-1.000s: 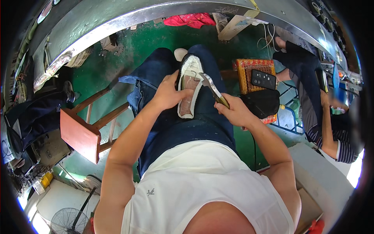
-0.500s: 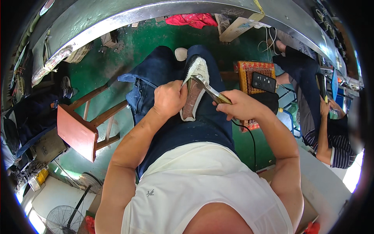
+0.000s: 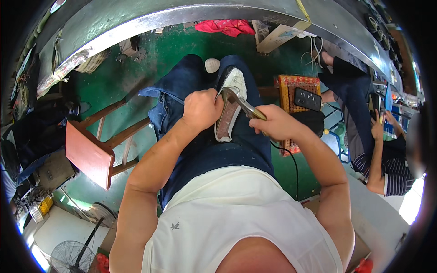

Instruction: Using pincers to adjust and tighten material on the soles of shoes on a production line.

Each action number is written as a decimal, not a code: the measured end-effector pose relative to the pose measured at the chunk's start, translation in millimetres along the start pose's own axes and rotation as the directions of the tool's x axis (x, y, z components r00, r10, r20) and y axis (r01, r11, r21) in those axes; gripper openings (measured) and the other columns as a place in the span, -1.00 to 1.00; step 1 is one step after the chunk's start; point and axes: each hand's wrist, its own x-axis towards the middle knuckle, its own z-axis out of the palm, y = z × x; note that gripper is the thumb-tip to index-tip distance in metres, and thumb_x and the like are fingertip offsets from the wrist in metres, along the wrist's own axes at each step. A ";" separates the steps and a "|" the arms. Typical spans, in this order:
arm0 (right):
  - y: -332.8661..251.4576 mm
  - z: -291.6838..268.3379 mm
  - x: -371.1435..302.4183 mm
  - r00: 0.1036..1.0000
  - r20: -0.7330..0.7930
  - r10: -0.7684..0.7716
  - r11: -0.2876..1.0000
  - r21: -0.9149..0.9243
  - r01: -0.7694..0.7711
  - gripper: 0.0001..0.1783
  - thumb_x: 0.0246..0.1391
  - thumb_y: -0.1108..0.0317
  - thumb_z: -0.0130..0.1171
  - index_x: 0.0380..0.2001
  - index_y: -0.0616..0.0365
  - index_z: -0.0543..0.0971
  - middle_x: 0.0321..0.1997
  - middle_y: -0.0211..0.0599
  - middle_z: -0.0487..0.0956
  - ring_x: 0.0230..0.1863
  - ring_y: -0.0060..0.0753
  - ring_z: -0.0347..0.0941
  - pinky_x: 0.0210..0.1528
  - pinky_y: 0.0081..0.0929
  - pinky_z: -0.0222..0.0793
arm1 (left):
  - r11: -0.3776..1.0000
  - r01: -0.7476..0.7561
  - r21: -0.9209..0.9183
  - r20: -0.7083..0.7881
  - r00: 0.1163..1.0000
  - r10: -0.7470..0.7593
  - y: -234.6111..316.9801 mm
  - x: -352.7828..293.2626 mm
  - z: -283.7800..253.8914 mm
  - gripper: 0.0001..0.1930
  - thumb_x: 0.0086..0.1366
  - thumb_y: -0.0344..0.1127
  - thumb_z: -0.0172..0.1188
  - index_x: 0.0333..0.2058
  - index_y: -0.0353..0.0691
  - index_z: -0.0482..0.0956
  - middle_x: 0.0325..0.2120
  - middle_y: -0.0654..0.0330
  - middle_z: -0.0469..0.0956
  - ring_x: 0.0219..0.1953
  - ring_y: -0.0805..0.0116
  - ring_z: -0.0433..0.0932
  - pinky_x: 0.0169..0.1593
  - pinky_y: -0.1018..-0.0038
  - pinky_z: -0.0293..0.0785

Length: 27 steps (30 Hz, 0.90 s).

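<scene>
A shoe upper (image 3: 228,119) lies bottom up across my lap, its pale edge folded in round a brown insole. My left hand (image 3: 203,109) is closed on its left side, the thumb near the edge. In my right hand (image 3: 276,122) are lasting pliers (image 3: 246,107) with a curved metal head and a yellowish handle. The pliers' jaws meet the shoe's edge beside my left fingers. My left hand partly hides the shoe's left side.
A metal-edged workbench (image 3: 182,13) curves ahead. On the left stands a wooden stool (image 3: 91,154). At right a phone (image 3: 307,98) lies on a beaded seat (image 3: 287,88). Another person's hand (image 3: 377,127) works further right. A fan (image 3: 70,259) stands at lower left.
Both hands, the shoe upper and the pliers have shifted slightly right. My left hand has turned, its fingers now nearer the pliers' jaws. The person at right has moved a little.
</scene>
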 end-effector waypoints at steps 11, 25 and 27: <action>-2.8 -13.3 -6.3 0.999 0.045 -0.002 0.997 -0.071 0.005 -0.76 0.22 0.32 0.20 -0.15 0.27 0.56 -0.42 -0.38 0.57 -0.43 -0.48 0.57 -0.36 -0.51 0.53 | 0.987 0.084 -0.134 -0.001 0.996 -0.084 -0.5 -6.7 -3.8 -0.76 0.28 -0.30 0.20 -0.51 -0.34 0.61 -0.63 -0.12 0.55 -0.58 -0.10 0.59 -0.46 0.15 0.50; -46.9 -58.2 -12.0 0.934 0.255 0.249 0.956 0.088 -0.279 -0.69 0.29 0.17 0.16 -0.29 0.23 0.62 -0.35 -0.31 0.65 -0.35 -0.45 0.56 -0.24 -0.36 0.59 | 0.998 0.006 0.068 0.119 0.993 -0.014 37.5 -6.3 -12.5 -0.76 0.30 -0.25 0.24 -0.50 -0.24 0.57 -0.58 0.00 0.56 -0.49 -0.01 0.61 -0.43 0.20 0.51; -47.5 -66.2 -14.5 0.927 0.275 0.254 0.923 0.217 -0.317 -0.69 0.30 0.16 0.17 -0.29 0.24 0.62 -0.35 -0.31 0.65 -0.34 -0.44 0.57 -0.26 -0.36 0.58 | 0.939 0.110 -0.326 -0.157 0.973 -0.169 16.2 -0.2 12.9 -0.68 0.45 -0.13 0.08 -0.26 -0.31 0.59 -0.40 -0.06 0.60 -0.26 -0.02 0.62 -0.12 0.21 0.53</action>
